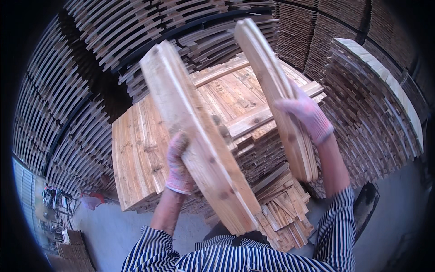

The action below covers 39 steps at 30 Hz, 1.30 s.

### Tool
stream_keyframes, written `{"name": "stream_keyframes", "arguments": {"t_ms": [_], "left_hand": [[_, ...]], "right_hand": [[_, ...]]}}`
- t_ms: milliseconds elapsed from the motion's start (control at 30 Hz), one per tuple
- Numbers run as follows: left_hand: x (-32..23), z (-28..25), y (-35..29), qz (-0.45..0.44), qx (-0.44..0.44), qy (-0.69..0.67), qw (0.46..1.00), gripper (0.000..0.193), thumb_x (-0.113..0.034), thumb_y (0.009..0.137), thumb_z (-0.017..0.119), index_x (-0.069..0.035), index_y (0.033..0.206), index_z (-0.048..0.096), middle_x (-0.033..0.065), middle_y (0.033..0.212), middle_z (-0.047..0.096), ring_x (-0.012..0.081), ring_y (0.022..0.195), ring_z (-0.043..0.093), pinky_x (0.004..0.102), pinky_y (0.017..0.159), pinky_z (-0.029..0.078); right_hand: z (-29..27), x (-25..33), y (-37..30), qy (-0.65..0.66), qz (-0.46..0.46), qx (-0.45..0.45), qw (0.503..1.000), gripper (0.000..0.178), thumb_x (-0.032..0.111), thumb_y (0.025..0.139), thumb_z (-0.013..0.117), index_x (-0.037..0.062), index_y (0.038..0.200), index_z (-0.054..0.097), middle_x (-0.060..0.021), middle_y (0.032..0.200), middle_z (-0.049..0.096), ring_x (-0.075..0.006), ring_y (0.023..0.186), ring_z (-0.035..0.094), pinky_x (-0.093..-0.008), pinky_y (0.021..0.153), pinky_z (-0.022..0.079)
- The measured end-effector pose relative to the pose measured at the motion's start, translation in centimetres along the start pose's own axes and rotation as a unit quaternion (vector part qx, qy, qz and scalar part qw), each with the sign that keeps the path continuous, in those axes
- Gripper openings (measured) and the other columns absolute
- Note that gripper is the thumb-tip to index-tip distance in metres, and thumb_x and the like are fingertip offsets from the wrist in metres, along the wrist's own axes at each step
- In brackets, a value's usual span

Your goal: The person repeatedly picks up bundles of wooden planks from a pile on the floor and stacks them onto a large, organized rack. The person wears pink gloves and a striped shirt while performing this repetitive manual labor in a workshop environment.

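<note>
My left hand (178,165), in a pale knit glove, is closed around the left edge of a few stacked wooden boards (195,136). These boards tilt, with their far end up to the left and their near end close to my body. My right hand (308,115), in a pinkish glove, grips a second bundle of wooden planks (263,68) from its right side. Both bundles are raised over a large stack of boards (138,154) and stand apart from each other. Some of my left fingers are hidden by the wood.
Two crosswise strips of wood (253,120) lie on the big stack. Shorter loose pieces (287,208) are heaped near me on the right. Tall lumber piles stand on the left (59,113), at the back and on the right (362,104). Grey floor (108,231) shows at lower left.
</note>
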<state>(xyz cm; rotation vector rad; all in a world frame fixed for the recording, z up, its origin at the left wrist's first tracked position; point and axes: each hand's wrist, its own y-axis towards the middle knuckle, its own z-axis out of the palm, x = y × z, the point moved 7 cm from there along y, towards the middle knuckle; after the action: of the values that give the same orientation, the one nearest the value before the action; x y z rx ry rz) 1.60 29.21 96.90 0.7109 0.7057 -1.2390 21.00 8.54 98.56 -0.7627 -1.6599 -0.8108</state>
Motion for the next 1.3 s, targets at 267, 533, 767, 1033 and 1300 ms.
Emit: {"name": "stream_keyframes", "arguments": {"t_ms": [267, 533, 767, 1033, 1300], "left_hand": [[-7.5, -16.6, 1.6, -0.015, -0.098, -0.041, 0.994, 0.094, -0.077, 0.089, 0.051, -0.001, 0.144, 0.047, 0.0211, 0.123, 0.065, 0.0340, 0.105, 0.069, 0.0518, 0.091, 0.059], [-6.6, -27.5, 4.7, -0.023, -0.197, -0.035, 0.980, 0.106, -0.088, 0.086, 0.038, -0.002, 0.146, 0.046, 0.0240, 0.118, 0.066, 0.0357, 0.100, 0.071, 0.0511, 0.083, 0.062], [-5.8, -26.3, 5.5, -0.086, -0.148, -0.073, 0.983, 0.108, -0.090, 0.084, 0.040, -0.003, 0.147, 0.045, 0.0242, 0.121, 0.064, 0.0385, 0.101, 0.071, 0.0532, 0.086, 0.062], [-6.5, -24.8, 3.7, -0.092, -0.138, -0.087, 0.982, 0.115, -0.093, 0.078, 0.045, 0.000, 0.147, 0.044, 0.0230, 0.122, 0.064, 0.0355, 0.105, 0.070, 0.0513, 0.088, 0.062], [-5.7, -24.7, 3.6, -0.102, -0.112, -0.095, 0.984, 0.114, -0.094, 0.080, 0.033, -0.005, 0.151, 0.041, 0.0248, 0.135, 0.059, 0.0379, 0.119, 0.064, 0.0547, 0.098, 0.057]], "right_hand": [[6.5, -7.7, 14.3, -0.550, 0.115, 0.000, 0.827, 0.077, 0.033, 0.075, 0.080, 0.0190, 0.143, 0.046, -0.0278, 0.133, 0.056, -0.0464, 0.127, 0.056, -0.0539, 0.099, 0.050], [12.6, -6.0, 15.3, -0.629, -0.013, -0.087, 0.773, 0.048, 0.034, 0.084, 0.075, 0.0242, 0.126, 0.054, -0.0211, 0.112, 0.058, -0.0407, 0.106, 0.061, -0.0558, 0.086, 0.051], [27.4, -8.0, 16.7, -0.448, 0.007, 0.118, 0.886, 0.044, 0.052, 0.102, 0.045, 0.0169, 0.126, 0.056, -0.0241, 0.097, 0.062, -0.0314, 0.095, 0.067, -0.0454, 0.076, 0.058], [11.6, -7.1, 16.6, -0.678, 0.020, -0.085, 0.730, 0.064, 0.048, 0.088, 0.067, 0.0187, 0.142, 0.050, -0.0242, 0.120, 0.063, -0.0388, 0.111, 0.063, -0.0482, 0.091, 0.052], [16.0, -8.6, 20.6, -0.458, 0.071, 0.008, 0.886, 0.050, 0.046, 0.090, 0.062, 0.0146, 0.129, 0.058, -0.0202, 0.095, 0.068, -0.0339, 0.103, 0.065, -0.0491, 0.091, 0.052]]}}
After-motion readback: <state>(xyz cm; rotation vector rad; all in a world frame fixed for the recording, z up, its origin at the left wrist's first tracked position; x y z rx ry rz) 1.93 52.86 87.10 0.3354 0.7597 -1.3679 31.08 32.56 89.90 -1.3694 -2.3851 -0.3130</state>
